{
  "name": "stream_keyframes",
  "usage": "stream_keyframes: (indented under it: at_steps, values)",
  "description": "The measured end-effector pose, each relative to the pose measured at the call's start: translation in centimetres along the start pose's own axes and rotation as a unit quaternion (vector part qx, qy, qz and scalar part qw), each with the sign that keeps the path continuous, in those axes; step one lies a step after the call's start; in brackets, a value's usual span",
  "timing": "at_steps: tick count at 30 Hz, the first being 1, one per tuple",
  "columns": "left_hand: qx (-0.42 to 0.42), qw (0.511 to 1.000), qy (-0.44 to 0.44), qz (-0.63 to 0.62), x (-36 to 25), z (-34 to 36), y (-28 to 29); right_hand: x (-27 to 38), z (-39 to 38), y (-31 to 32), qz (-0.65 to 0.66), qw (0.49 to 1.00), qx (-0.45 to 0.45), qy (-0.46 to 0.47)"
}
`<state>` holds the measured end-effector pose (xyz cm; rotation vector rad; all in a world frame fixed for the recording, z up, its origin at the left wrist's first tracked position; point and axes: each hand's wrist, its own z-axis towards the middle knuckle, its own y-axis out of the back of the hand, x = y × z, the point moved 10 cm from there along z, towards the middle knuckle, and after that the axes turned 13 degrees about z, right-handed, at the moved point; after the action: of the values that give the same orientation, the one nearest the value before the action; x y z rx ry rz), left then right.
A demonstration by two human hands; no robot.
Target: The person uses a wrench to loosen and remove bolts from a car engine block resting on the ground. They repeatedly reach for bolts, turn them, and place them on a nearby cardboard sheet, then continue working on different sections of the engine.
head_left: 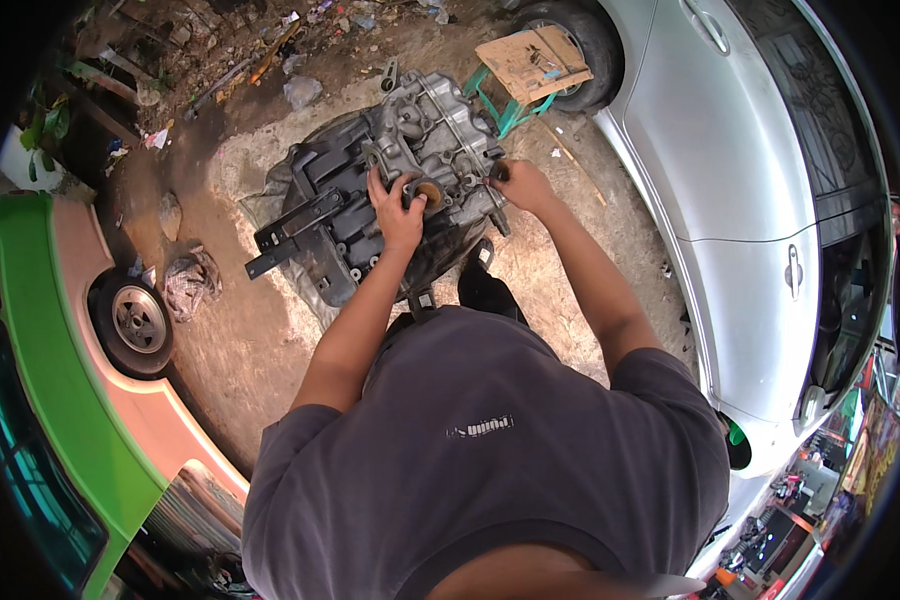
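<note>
A grey metal engine [435, 120] with a black cover [320, 190] on its left side lies in front of me. My left hand [400, 212] rests on the engine's near part, its fingers spread apart. Its thumb touches the rim of a round opening with a brownish inside [428, 194]. At the engine's right edge, my right hand [522, 186] is closed with curled fingers, beside a slim metal part. What those fingers hold is too small to make out. A black bracket [300, 225] sticks out to the lower left.
A dark sheet [265, 200] lies under the engine. A green stool with a wooden top [533, 62] stands at the far right, by a silver car [710, 170]. A green and pink vehicle [75, 300] is at left. Crumpled plastic [192, 283] and a thin stick [577, 165] lie on the ground.
</note>
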<state>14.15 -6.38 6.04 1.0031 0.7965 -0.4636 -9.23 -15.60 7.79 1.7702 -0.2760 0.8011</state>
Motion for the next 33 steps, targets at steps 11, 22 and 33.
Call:
stream_keyframes:
  at_steps: [11, 22, 33]
  values:
    - [-0.012, 0.999, 0.011, 0.027, 0.4, -0.2, -0.2, 4.8, 3.5, 0.2, -0.169, 0.965, 0.172, 0.099]
    - [-0.029, 0.999, -0.005, 0.021, 0.0, -0.2, 0.1, 6.0, 4.5, -2.1, -0.247, 0.938, 0.217, 0.112]
    - [-0.016, 1.0, 0.009, 0.011, 0.1, -0.1, 0.1, 0.3, -2.8, -1.9, -0.03, 0.996, -0.07, -0.055]
